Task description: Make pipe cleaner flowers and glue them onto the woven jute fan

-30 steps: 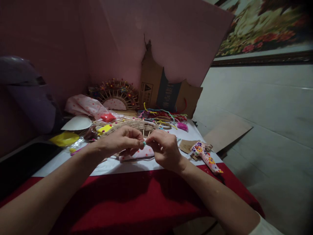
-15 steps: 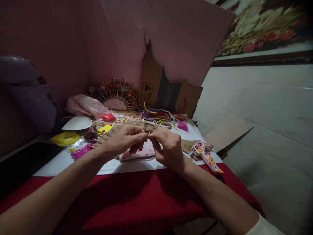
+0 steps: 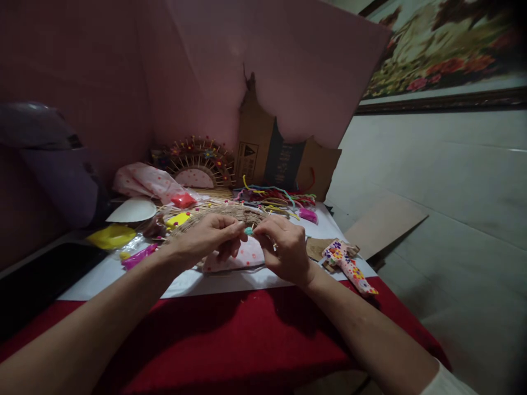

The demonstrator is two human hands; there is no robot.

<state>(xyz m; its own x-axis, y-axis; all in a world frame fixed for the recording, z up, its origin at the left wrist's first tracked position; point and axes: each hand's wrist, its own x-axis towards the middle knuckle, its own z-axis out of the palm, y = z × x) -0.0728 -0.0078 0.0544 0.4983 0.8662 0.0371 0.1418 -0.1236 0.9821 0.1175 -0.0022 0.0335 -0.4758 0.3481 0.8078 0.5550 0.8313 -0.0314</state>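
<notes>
My left hand [image 3: 208, 237] and my right hand [image 3: 283, 247] meet over the table, fingertips pinched together on a tiny teal bead [image 3: 248, 231]. Both hands are closed around it. Under and behind them lies a fan-shaped piece of thin wooden sticks [image 3: 222, 212] with a pink dotted half-disc [image 3: 242, 257] at its base. A finished fan-shaped piece with coloured beads [image 3: 197, 159] stands at the back.
White paper [image 3: 123, 269] covers a red cloth [image 3: 230, 329]. Left: yellow [image 3: 111, 236], magenta [image 3: 138, 256] and red [image 3: 183, 199] clay packs, a white paper plate [image 3: 130, 210]. Right: coloured pipe cleaners [image 3: 274, 195], a flowered glue gun [image 3: 349, 267], cardboard pieces [image 3: 382, 222]. A cardboard box [image 3: 284, 159] leans on the pink wall.
The hands stayed pinched together, shifting slightly up and back over the sticks. The teal bead, hidden half a second ago, shows again between the fingertips.
</notes>
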